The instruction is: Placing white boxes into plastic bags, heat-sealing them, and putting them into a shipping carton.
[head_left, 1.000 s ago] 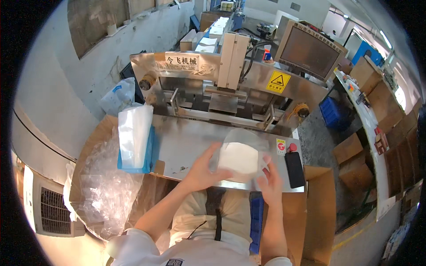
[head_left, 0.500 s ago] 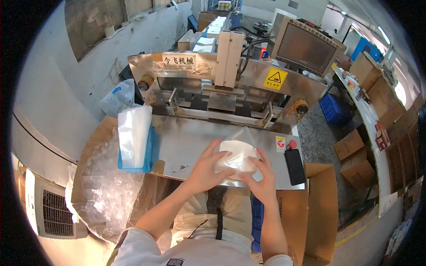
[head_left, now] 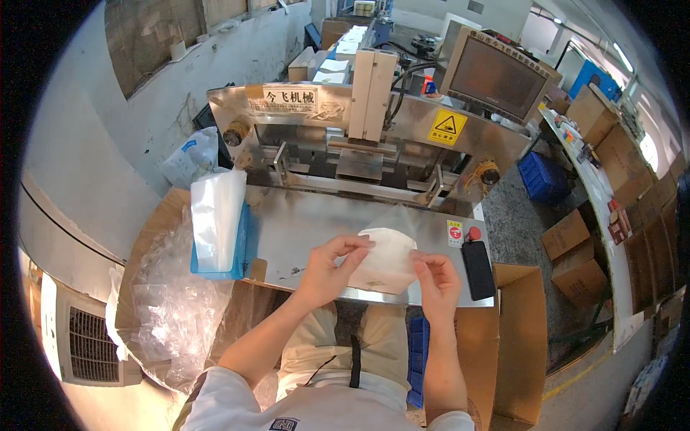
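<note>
Mid-frame, the right hand (head_left: 437, 282) has shifted outward — it and the left hand (head_left: 328, 270) now pinch the white packet (head_left: 388, 260), seemingly steadying both sides.

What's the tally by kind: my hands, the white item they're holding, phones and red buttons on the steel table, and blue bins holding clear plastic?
Hands: 2 (left hand, right hand)
White item: 1
Phone: 1
Red button: 1
Blue bin: 1
Total: 6
</note>
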A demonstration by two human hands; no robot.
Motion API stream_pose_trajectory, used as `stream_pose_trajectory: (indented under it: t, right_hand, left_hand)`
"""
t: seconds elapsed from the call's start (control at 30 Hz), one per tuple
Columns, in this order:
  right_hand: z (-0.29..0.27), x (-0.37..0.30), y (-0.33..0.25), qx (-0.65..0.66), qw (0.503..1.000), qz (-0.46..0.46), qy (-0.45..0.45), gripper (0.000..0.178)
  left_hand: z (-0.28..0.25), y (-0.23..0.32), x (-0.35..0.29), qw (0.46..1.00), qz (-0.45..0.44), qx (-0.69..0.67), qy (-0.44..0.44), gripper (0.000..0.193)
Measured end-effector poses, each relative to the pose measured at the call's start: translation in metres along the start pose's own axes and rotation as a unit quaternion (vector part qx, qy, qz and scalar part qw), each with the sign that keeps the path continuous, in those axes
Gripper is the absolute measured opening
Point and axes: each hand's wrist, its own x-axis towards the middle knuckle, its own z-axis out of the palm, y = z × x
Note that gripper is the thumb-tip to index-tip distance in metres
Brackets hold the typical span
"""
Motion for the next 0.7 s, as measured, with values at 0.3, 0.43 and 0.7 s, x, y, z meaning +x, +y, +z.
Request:
stream_pose_trajectory:
  t: [0.3, 0.43, 0.7]
  right_hand:
    - [0.018, -0.005, -0.027, -0.154, 0.985, -0.018, -0.070, 0.056]
    - [0.007, -0.010, -0.037, -0.194, 0.980, -0.013, -0.049, 0.045]
    - [0.004, -0.004, -0.013, -0.088, 0.991, -0.073, -0.064, 0.019]
  left_hand:
    - [-0.003, 0.011, -0.006, 0.986, 0.051, 0.147, -0.050, 0.041]
    - [0.004, -0.003, -0.001, 0.965, 0.135, 0.201, -0.099, 0.031]
    - [-0.007, 0.010, -0.004, 0.993, 0.080, 0.086, -0.008, 0.014]
